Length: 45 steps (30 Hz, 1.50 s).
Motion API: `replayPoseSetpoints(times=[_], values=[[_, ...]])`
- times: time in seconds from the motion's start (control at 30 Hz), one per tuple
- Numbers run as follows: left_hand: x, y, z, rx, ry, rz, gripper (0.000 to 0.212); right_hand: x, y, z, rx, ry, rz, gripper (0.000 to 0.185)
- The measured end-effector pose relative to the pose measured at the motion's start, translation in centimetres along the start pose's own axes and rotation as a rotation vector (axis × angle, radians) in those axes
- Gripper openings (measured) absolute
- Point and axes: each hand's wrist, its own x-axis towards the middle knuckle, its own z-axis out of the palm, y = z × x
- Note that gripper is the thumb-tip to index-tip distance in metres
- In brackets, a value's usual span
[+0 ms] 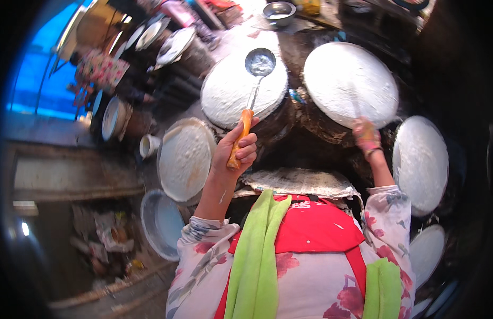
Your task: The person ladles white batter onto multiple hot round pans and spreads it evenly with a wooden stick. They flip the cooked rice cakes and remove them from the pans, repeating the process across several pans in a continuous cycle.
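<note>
My left hand (236,149) grips the orange handle of a metal ladle (252,93). The ladle's round bowl is over a round griddle (226,105) covered in white batter. To the right, my right hand (366,137), in a patterned glove, is at the near edge of a second round griddle (346,75), also coated white. A faint, blurred thin tool (354,97) seems to extend from its curled fingers across the white surface; its exact kind cannot be made out.
More round griddles stand at my left (186,159) and right (420,165). A basin of pale liquid (164,223) sits low at left, near a white bucket (149,146). A metal bowl (279,14) is at the back. A person in a floral top (103,67) is far left.
</note>
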Motion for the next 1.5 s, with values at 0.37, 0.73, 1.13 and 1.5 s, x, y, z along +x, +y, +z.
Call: replayPoseSetpoints(times=[0.37,0.73,1.13,1.5], values=[[-14.3,1.2,-3.1,-0.059,0.236,0.478,0.041,0.6,-1.9,-1.7,-0.046,-0.268,0.307,0.028],[-25.2,2.9,-7.0,-0.095,0.374,0.740,0.037,-9.1,-13.2,-4.0,-0.250,-0.435,-0.323,0.038],[-33.4,6.2,-13.0,-0.101,0.337,0.704,0.041,-6.9,-21.1,-5.8,-0.690,-0.385,-0.576,0.031],[-40.4,8.3,-17.0,-0.085,0.370,0.695,0.040,-8.5,-30.9,1.0,-0.574,-0.400,-0.434,0.034]])
